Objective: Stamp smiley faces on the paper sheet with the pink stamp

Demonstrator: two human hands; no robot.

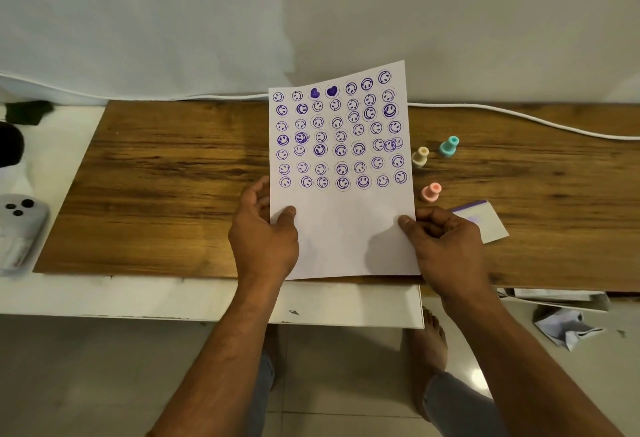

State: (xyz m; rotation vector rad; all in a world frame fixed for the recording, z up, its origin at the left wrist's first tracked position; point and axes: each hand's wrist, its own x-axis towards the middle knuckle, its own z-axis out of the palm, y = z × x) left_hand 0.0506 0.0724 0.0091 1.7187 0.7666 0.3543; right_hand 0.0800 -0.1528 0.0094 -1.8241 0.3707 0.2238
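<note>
A white paper sheet (pixel 346 229) covered with several rows of purple smiley prints and two hearts is lifted off the wooden table, its far edge tilted up. My left hand (pixel 265 232) pinches its lower left edge with the thumb on top. My right hand (pixel 443 242) pinches the lower right edge the same way. The lower part of the sheet is blank. The pink stamp (pixel 430 192) stands upright on the table just right of the sheet, above my right hand, touched by neither hand.
A cream stamp (pixel 420 156) and a teal stamp (pixel 449 146) stand further back on the wooden board (pixel 173 187). A small paper slip (pixel 485 222) lies by my right hand. A white cable (pixel 519 118) runs along the back. A phone (pixel 20 229) lies at far left.
</note>
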